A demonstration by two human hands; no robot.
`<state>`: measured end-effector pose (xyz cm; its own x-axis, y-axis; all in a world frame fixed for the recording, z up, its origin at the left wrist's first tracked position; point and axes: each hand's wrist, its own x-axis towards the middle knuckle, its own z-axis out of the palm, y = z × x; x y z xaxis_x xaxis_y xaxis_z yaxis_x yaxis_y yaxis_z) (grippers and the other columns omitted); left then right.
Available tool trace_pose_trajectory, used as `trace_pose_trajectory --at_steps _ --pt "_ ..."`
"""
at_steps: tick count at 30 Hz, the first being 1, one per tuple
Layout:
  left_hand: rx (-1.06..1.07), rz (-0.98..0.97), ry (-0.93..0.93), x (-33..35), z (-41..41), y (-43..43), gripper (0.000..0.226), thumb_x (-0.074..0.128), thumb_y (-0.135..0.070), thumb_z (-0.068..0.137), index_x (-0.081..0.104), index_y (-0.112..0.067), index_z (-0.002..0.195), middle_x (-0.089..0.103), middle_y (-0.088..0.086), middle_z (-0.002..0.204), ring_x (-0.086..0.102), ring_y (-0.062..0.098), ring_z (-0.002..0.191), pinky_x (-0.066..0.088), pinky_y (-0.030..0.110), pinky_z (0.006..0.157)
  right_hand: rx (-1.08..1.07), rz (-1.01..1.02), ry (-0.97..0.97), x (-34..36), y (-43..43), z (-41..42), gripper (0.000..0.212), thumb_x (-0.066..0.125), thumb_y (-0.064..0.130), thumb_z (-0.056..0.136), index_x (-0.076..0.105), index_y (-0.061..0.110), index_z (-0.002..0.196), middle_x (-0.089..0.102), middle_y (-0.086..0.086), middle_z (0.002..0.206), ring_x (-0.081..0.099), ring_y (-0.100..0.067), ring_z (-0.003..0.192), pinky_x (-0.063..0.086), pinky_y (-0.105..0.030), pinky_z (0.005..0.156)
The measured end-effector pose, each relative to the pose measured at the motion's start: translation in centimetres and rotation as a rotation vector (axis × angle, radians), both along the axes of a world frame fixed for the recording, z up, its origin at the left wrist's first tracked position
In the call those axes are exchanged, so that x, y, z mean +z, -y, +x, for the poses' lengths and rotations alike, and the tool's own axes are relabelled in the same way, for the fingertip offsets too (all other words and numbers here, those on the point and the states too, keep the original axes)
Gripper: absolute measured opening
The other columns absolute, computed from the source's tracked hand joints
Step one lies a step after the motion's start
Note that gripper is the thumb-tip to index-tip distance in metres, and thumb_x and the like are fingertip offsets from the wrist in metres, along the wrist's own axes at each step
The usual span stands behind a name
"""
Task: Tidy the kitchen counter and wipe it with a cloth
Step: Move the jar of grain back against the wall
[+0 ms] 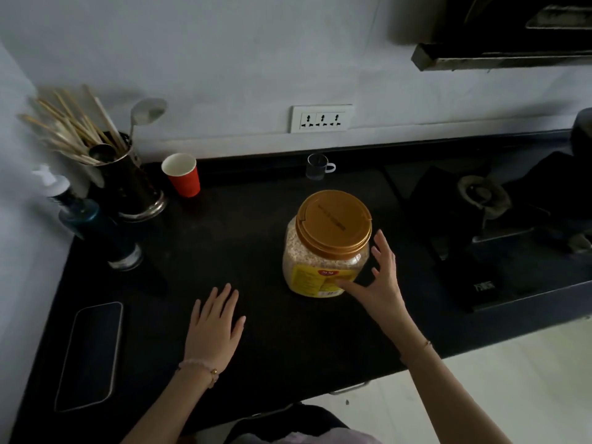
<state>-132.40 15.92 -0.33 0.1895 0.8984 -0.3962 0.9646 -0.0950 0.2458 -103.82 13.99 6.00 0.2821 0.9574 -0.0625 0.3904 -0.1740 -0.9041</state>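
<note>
My right hand [381, 283] spreads wide beside the gold-lidded jar [326, 248] of grain standing mid-worktop [243, 238], thumb touching its yellow label, fingers just off its side, sized for a grasp to clear it away, I judge. My left hand [214, 325] lies flat and empty on the dark surface, fingers splayed. A red paper cup [182, 174], utensil holder [128, 177] and glass mug [318, 166] line the wall. No cloth is in sight.

Matt black stone counter [243, 238] – clear plastic jar [323, 261], shiny metal utensil holder [134, 187], paper cup [182, 174]
</note>
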Motion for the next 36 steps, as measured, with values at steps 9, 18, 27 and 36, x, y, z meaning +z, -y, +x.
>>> trace_pose_trajectory --at_steps 9,18,27,36 --pt "-0.003 -0.012 -0.007 0.3 0.0 -0.4 0.060 0.036 -0.040 0.112 0.015 -0.024 0.166 0.002 -0.003 0.177 0.002 0.019 0.165 0.009 0.043 0.136 0.255 0.007 -0.084 0.3 -3.3 1.4 0.120 0.087 0.039 0.048 0.012 0.040 0.142 0.030 0.005 0.142 0.034 -0.011 0.133 0.038 -0.047 0.107" --pt "-0.005 0.038 0.016 1.0 -0.1 -0.8 0.056 0.037 -0.039 0.113 0.021 -0.026 0.164 0.008 -0.007 0.177 0.006 0.016 0.165 0.010 0.039 0.136 0.163 0.067 -0.089 0.4 -6.3 -0.4 0.107 0.090 0.037 0.041 0.020 0.069 0.115 0.035 0.017 0.131 0.037 -0.010 0.129 0.043 -0.044 0.103" --pt "0.010 0.040 0.041 0.8 -0.8 -3.2 0.055 0.034 -0.038 0.113 0.018 -0.029 0.165 0.005 -0.009 0.177 0.005 0.014 0.165 0.010 0.038 0.136 0.271 0.067 -0.125 0.7 -15.5 -2.1 0.112 0.091 0.035 0.040 0.027 0.046 0.132 0.038 0.005 0.138 0.042 -0.012 0.127 0.044 -0.040 0.101" --pt "0.042 0.097 -0.001 -1.7 -1.3 -3.7 0.057 0.029 -0.047 0.108 0.084 -0.031 0.106 0.082 -0.009 0.116 0.082 0.013 0.101 0.069 0.034 0.078 0.408 0.068 -0.146 1.6 -25.7 -3.8 0.104 0.088 0.011 0.052 0.030 0.033 0.135 0.047 0.003 0.131 0.048 -0.007 0.117 0.045 -0.019 0.086"
